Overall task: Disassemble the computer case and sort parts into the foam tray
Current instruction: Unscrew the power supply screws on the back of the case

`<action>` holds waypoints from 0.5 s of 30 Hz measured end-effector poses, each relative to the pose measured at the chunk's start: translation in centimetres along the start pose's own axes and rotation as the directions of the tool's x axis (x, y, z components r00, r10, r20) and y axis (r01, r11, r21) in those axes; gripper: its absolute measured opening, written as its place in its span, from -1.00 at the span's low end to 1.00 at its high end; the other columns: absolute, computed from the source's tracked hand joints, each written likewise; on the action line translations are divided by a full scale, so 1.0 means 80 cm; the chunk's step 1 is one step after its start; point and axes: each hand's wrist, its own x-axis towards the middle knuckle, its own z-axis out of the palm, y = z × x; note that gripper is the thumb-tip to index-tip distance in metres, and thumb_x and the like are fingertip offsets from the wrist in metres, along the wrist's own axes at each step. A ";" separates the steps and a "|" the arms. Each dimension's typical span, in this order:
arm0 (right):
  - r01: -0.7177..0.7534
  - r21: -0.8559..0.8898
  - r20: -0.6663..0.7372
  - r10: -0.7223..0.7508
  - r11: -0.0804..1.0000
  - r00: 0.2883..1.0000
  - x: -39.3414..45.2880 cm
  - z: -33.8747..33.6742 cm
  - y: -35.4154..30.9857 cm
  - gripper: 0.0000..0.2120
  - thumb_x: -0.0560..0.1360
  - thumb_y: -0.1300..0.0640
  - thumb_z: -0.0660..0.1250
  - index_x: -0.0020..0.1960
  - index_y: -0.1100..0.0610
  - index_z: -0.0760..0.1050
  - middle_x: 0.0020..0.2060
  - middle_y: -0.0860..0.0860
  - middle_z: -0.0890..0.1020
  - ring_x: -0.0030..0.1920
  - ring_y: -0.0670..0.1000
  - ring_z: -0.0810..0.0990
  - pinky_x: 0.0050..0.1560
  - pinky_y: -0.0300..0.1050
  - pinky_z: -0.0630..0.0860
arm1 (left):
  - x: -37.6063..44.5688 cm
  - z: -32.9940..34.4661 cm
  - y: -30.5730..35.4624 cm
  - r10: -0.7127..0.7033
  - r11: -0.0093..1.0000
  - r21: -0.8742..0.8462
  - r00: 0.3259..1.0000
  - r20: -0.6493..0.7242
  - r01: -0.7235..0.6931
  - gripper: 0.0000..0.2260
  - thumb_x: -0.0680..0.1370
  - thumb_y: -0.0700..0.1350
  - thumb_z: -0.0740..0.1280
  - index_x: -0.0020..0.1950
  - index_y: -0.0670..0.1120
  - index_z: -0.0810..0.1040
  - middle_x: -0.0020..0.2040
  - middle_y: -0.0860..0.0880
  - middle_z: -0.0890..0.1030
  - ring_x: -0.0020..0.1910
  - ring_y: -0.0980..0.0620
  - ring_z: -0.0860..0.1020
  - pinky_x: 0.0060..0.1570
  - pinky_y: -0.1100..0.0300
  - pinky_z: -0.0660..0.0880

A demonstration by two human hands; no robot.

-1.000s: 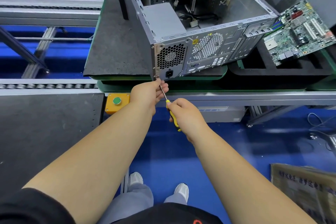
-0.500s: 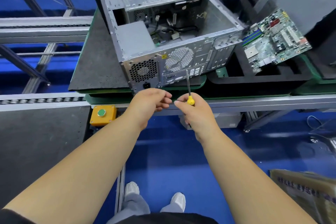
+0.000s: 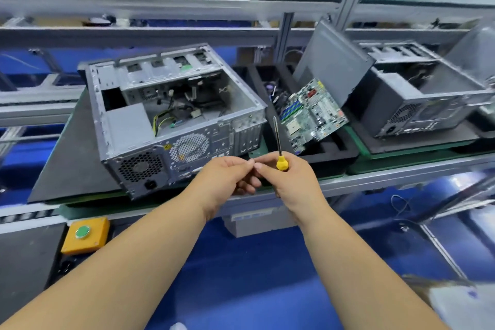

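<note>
Just in front of the workbench edge, the person's two hands meet, fingertips nearly touching. The right hand [image 3: 290, 179] is curled around a screwdriver [image 3: 278, 146] with a yellow handle, its dark shaft pointing upward, tilted slightly left. The left hand [image 3: 227, 177] has its fingers curled with fingertips drawn together toward the right hand; whether it pinches some small thing there cannot be told. Behind the hands, the computer case [image 3: 171, 120] lies on its side on a dark mat [image 3: 72, 153], its open side facing up, so that loose cables and drive bays show inside; the rear panel with its fan grilles and power socket faces the person. Just to the right of the case sits the black foam tray [image 3: 337, 151], and a motherboard [image 3: 312, 112] lies tilted across it, resting over the compartments rather than flat in one. A grey side panel [image 3: 332, 61] leans upright behind the tray. Further right stands a second open case [image 3: 417, 99] on its own mat. Below the bench edge on the left is a yellow box with a green button [image 3: 84, 233], and blue floor shows beneath the forearms.
</note>
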 end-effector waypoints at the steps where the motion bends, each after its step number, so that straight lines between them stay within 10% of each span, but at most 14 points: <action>1: -0.004 0.008 -0.017 0.005 1.000 1.000 0.004 -0.005 0.000 -0.94 0.46 0.28 0.46 -0.08 0.20 0.67 -0.28 -0.03 0.69 -0.33 -0.25 0.58 -0.38 -0.43 0.40 | 0.006 0.006 0.002 -0.007 1.000 -0.007 1.000 0.007 0.007 -0.70 0.64 -0.13 0.25 -0.22 -0.05 0.69 -0.29 -0.08 0.66 -0.39 0.10 0.57 -0.37 0.32 0.49; 15: -0.282 0.019 -0.317 0.273 0.959 0.908 0.097 -0.040 0.021 -0.87 0.45 0.21 0.40 -0.21 -0.01 0.57 -0.25 0.04 0.65 -0.44 -0.05 0.36 -0.42 -0.18 0.30 | 0.123 0.001 0.007 0.017 0.939 0.343 0.999 0.046 -0.032 -0.81 0.59 -0.09 0.28 -0.13 0.07 0.66 -0.21 0.11 0.69 -0.30 0.26 0.59 -0.26 0.40 0.44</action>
